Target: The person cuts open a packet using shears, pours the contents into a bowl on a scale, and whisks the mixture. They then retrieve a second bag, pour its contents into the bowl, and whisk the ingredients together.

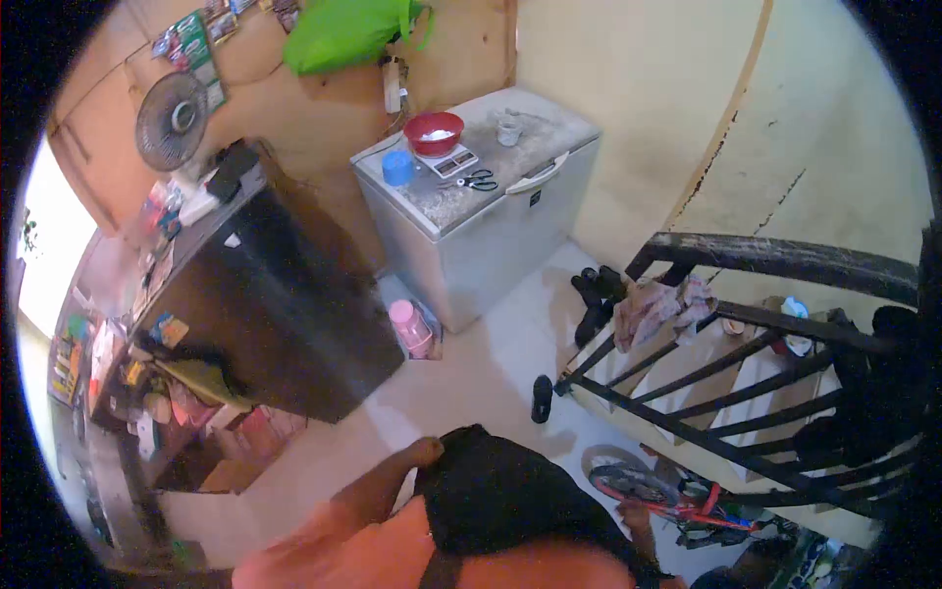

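My left hand (424,452) is closed on the edge of a black cloth (510,491), which lies across the front of the orange shirt. Low on the right, my right hand (636,514) hangs beside the cloth's right edge, near a red bicycle (687,501); its fingers are too blurred to make out. Ahead, a white chest freezer (491,245) carries a red bowl (433,133) on a white scale (453,162), a blue container (398,168), scissors (478,181) and a small whitish cup (508,130).
A dark cabinet (294,304) with a fan (172,120) stands left. A pink bottle (410,329) is on the floor by the freezer. Right, a dark stair railing (726,393) holds a cloth (663,309). A black shoe (542,399) lies near its foot.
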`<state>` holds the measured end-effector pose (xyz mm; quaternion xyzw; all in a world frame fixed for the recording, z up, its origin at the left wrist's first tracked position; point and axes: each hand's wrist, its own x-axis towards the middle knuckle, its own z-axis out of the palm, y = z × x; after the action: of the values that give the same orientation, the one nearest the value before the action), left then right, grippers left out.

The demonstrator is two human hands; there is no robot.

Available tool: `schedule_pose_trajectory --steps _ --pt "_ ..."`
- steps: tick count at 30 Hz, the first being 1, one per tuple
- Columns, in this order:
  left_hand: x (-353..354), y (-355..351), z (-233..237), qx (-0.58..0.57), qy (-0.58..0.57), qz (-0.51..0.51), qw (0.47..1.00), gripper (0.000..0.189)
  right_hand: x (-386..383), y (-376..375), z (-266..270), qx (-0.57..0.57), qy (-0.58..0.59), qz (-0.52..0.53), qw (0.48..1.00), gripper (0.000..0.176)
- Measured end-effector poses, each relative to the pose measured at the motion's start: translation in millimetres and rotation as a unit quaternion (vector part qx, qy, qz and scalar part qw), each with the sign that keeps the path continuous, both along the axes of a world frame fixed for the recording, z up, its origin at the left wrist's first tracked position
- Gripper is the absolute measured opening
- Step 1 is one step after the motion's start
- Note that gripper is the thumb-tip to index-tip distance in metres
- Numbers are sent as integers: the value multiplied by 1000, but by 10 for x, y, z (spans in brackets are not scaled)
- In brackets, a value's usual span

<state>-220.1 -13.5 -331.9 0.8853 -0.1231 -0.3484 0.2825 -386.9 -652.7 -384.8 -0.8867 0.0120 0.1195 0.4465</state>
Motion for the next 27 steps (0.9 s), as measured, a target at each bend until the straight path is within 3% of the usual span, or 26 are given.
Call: schedule_pose_trajectory --steps 1,2,3,4,5,6,7,8,9,11,12,14,19,27 --pt "287 4 266 -57 11 147 987 33 273 -54 219 -247 -38 65 966 29" --pt "735 35 583 -67 4 120 991 32 450 -173 126 -185 1 -6 983 29" --pt "1158 81 549 -107 -92 150 979 36 598 -449 -251 -2 43 -126 991 28" --pt "1659 39 835 -74 -104 175 976 42 715 -758 -640 210 38 -214 953 28" --pt "2215 110 913 -26 -266 67 961 46 771 -1106 -1078 439 10 -255 861 28" --pt "2638 3 1433 -16 -277 106 955 44 955 -1132 -1035 438 7 -253 863 28" --pt "3048 -25 1780 -87 -225 161 957 42 1053 -992 -697 122 89 -144 978 29" --pt "3547 -10 1819 -78 -300 134 941 41 1109 -787 -348 -210 162 -17 964 31" --pt "4027 5 1836 -68 -374 106 919 39 1161 -386 -90 -154 196 -121 961 32" --pt "4796 -12 2179 0 -409 42 912 42 1195 379 346 -24 207 -351 913 36" --pt "5167 -30 2277 -4 -411 39 911 42 1302 664 420 -8 227 -383 895 36" --pt "5720 -21 2362 84 -436 43 895 48 1570 1208 510 -4 273 -362 891 35" --pt "7018 77 2016 133 -429 51 892 57 2237 2077 665 21 313 -331 890 35" --pt "7423 136 1842 108 -478 68 869 63 2893 2470 831 43 314 -340 885 34"
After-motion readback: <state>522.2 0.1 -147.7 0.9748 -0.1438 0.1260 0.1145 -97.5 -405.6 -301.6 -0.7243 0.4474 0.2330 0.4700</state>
